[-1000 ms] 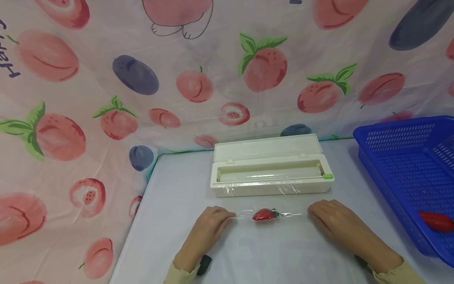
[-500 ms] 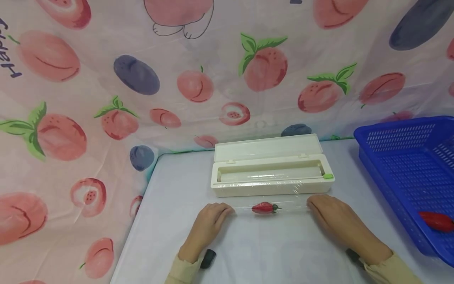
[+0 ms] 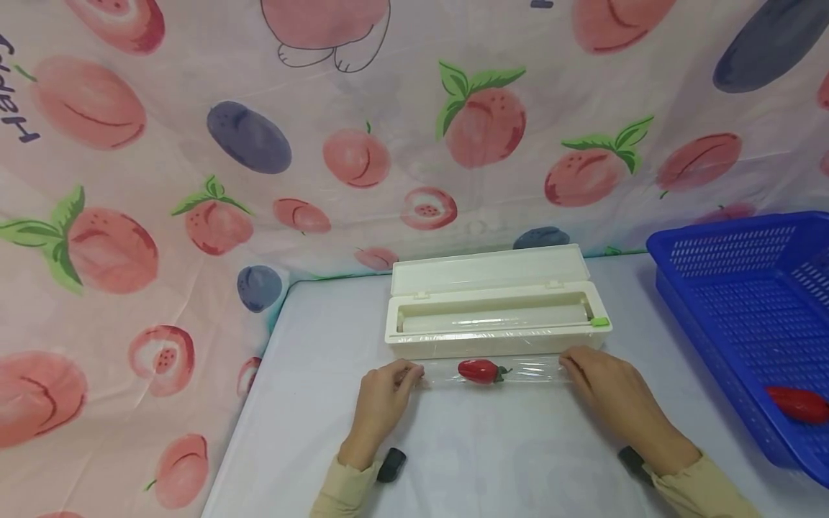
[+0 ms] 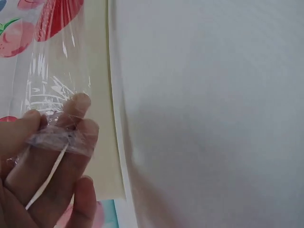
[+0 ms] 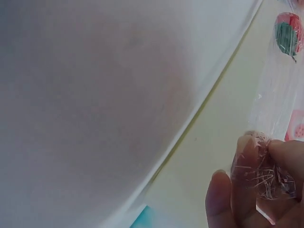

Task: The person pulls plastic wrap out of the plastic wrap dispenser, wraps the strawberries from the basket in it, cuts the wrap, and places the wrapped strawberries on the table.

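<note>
A fruit-printed cloth [image 3: 369, 93] hung behind the white-covered bench [image 3: 492, 453], which bore a perforated blue plastic basket [image 3: 686, 342] at the right and an open cream cling-film dispenser [image 3: 499, 348] near its back edge. Just in front of the dispenser, the left hand [image 3: 381, 403] and right hand [image 3: 614, 388] pinched opposite ends of a clear film strip [image 3: 536, 369]. A red pepper [image 3: 478, 371] with a green calyx sat within the strip, between the hands.

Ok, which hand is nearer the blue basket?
Right. The right hand is left of the blue basket, not touching it; the left hand is farther left, at the other end of the plastic wrap.
</note>
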Available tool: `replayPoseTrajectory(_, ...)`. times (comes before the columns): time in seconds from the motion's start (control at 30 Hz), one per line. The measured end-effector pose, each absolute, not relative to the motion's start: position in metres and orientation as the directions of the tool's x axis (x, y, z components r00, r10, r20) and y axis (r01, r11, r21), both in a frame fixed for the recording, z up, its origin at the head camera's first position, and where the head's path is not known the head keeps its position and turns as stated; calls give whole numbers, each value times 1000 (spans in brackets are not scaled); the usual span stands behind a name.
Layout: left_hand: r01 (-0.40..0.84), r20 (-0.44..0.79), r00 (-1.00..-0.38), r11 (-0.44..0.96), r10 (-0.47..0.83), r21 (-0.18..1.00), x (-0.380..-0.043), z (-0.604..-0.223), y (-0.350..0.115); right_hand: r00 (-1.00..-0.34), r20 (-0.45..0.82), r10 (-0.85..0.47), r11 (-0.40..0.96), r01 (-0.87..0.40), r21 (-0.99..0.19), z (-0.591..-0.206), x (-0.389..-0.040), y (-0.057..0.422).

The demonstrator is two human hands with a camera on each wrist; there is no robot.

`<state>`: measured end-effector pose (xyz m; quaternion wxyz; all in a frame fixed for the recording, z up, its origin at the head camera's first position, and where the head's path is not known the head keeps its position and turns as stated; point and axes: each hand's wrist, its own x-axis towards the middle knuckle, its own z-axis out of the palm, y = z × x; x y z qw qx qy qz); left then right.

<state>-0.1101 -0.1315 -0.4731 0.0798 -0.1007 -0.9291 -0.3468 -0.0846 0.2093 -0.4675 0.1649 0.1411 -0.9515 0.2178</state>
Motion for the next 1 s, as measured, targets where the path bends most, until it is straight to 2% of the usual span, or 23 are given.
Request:
replayPoseTrajectory(0.53,71,165,-985,724,-60,686,-116,-469,-121,-896,443,-43,857,-261,-445,-462,-88,210)
replayPoseTrajectory(1.0,-30,140,-971,678,-195,734,-117,-469,-118,-875,483,7,860,-241,-449,-463,-90,211)
